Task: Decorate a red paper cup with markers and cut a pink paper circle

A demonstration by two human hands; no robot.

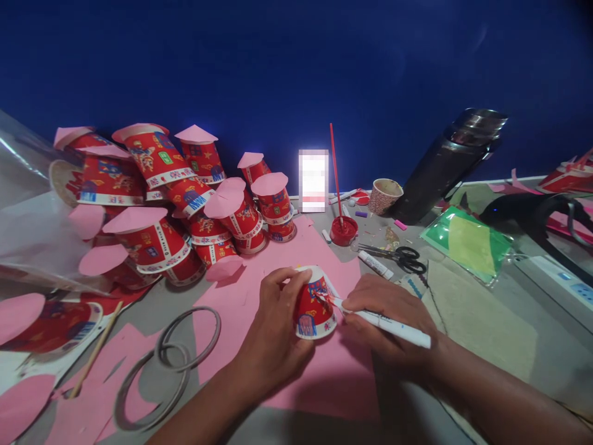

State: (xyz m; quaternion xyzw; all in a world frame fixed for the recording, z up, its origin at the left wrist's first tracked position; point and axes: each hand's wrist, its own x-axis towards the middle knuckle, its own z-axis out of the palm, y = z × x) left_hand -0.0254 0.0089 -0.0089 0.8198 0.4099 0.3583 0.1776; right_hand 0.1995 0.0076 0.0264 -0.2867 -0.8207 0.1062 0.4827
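My left hand (273,327) is closed around an upside-down red paper cup (315,306) standing rim down on a pink paper sheet (301,259). My right hand (389,312) grips a white marker pen (393,326), whose tip touches the cup's right side near its rim. Both hands rest on the pink sheet near the table's front edge.
A heap of red cups with pink paper caps (180,198) fills the back left. Metal rings (185,340) lie at the front left. Black scissors (403,256), a red pot with a stick (343,230), a small cup (384,194), a dark flask (445,164) and green-yellow paper (467,241) lie right.
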